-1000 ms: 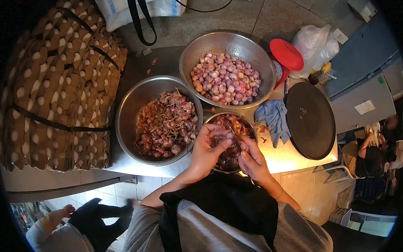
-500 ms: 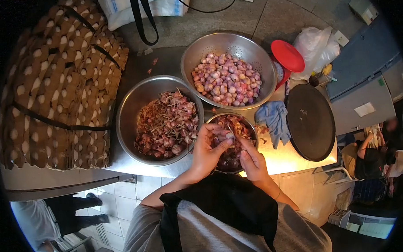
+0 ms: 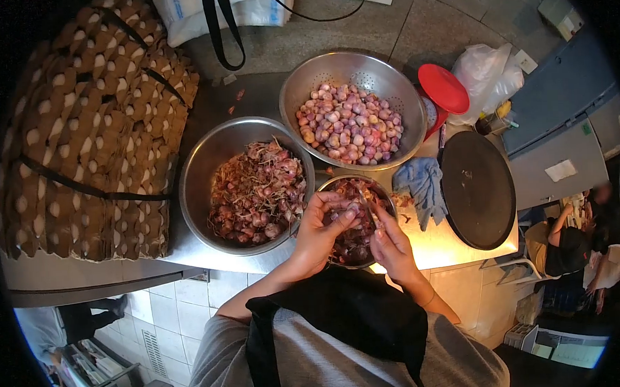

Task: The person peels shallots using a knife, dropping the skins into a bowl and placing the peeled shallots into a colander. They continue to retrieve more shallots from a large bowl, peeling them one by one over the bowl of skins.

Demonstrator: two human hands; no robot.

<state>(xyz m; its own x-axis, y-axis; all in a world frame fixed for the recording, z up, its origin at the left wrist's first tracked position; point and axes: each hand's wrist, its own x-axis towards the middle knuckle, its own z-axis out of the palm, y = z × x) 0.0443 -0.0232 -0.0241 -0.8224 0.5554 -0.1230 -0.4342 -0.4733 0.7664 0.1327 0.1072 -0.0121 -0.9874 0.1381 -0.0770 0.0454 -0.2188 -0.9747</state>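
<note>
Shallot [image 3: 353, 208]: pinching in left hand [image 3: 320, 225], gripping slim metal knife [image 3: 373, 217] in right hand [image 3: 394, 248], over round steel bowl [image 3: 334, 182]; glimpsing illegible blue print [image 3: 178, 6] on white bag [image 3: 191, 23].

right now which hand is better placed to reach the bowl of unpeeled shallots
Probably the left hand: it is nearer that bowl, though holding a shallot, while the right hand is farther off and holds a knife.

A small, pale purplish shallot [image 3: 352, 208], partly hidden, is pinched in the left hand [image 3: 322, 227]; a slim knife [image 3: 365, 198], gripped in the right hand [image 3: 392, 246], is just beside it. Both are above a round metal bowl [image 3: 381, 186] of reddish skins, at the surface's [image 3: 435, 247] near edge.
</note>
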